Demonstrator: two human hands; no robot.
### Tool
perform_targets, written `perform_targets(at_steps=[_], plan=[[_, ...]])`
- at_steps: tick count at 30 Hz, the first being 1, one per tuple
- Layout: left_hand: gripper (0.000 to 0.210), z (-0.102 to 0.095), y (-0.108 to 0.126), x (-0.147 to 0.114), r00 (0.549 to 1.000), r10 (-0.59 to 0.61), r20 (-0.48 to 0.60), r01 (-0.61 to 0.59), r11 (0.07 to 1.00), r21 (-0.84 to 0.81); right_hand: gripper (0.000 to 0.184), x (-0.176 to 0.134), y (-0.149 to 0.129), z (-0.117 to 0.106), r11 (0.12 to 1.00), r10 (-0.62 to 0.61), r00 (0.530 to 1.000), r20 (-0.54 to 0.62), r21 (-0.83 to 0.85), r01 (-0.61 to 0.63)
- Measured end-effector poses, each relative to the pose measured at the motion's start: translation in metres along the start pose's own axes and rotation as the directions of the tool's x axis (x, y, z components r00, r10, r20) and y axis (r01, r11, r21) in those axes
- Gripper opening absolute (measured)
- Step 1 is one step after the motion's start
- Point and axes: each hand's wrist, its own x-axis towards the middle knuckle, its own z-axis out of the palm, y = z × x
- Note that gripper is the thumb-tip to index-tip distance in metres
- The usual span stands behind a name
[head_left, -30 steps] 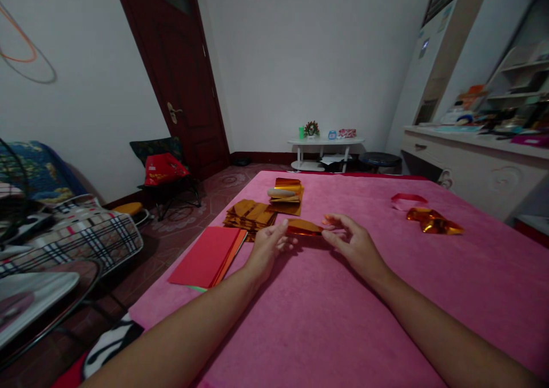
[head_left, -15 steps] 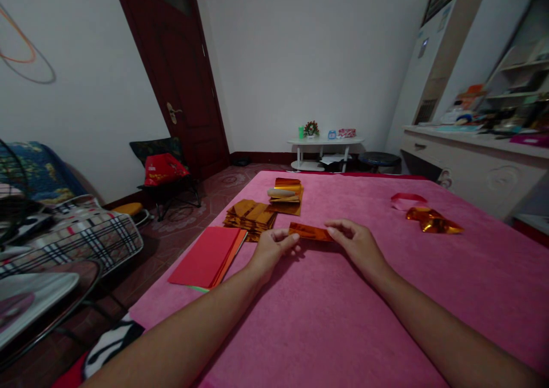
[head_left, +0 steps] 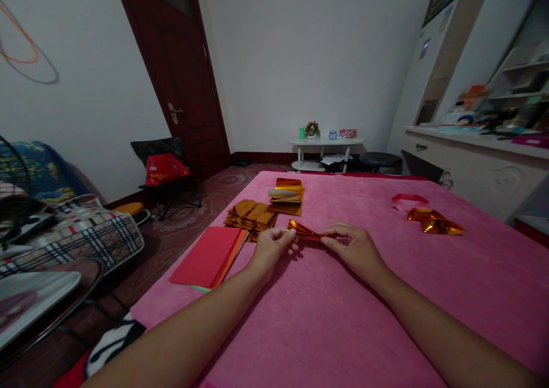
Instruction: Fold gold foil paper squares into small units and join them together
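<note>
Between both hands is a strip of shiny gold foil paper (head_left: 303, 232), held just above the pink cloth. My left hand (head_left: 274, 246) pinches its left end between thumb and fingers. At the other end, my right hand (head_left: 351, 244) grips the strip, which narrows to a bunched fold there. A stack of folded gold paper (head_left: 251, 216) lies just beyond my left hand. Behind that, more gold foil sheets (head_left: 291, 209) lie with a pale, rounded object (head_left: 282, 193) on top. Red paper sheets (head_left: 208, 255) are piled left of my left forearm.
A pink cloth (head_left: 343, 325) covers the table. To the right lie a pink ribbon loop (head_left: 409, 199) and a crumpled gold foil piece (head_left: 435, 222). A cluttered counter (head_left: 476, 139) stands at the far right, a round side table (head_left: 51, 296) at the left.
The foil strip was flat and wide; its right end is now pinched into a narrow fold. My right hand has shifted slightly left and its fingers have closed in.
</note>
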Motion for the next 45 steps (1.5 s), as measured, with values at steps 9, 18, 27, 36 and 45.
perform_targets(at_steps=[9, 18, 27, 36, 45], plan=[[0.044, 0.003, 0.006, -0.004, 0.999, -0.022, 0.034, 0.025, 0.997, -0.077, 0.025, -0.004, 0.001, -0.008, 0.866, -0.411, 0.911, -0.008, -0.317, 0.388], [0.025, 0.001, 0.0, 0.001, 0.997, 0.039, -0.069, -0.043, 0.998, -0.045, 0.03, -0.006, -0.015, -0.004, 0.939, -0.316, 0.932, -0.175, -0.198, 0.281], [0.023, 0.005, 0.003, -0.004, 0.998, 0.045, 0.031, -0.042, 0.995, -0.095, 0.015, 0.001, -0.002, -0.001, 0.992, 0.126, 0.987, -0.096, 0.026, -0.124], [0.036, 0.002, 0.002, -0.002, 0.998, 0.062, -0.03, -0.065, 0.992, -0.112, 0.009, -0.004, -0.02, 0.009, 0.983, 0.143, 0.961, -0.235, 0.149, -0.109], [0.063, -0.006, 0.006, 0.004, 0.994, 0.038, -0.1, -0.057, 0.98, -0.189, 0.025, -0.001, -0.011, 0.01, 0.932, 0.256, 0.963, -0.081, 0.287, -0.223]])
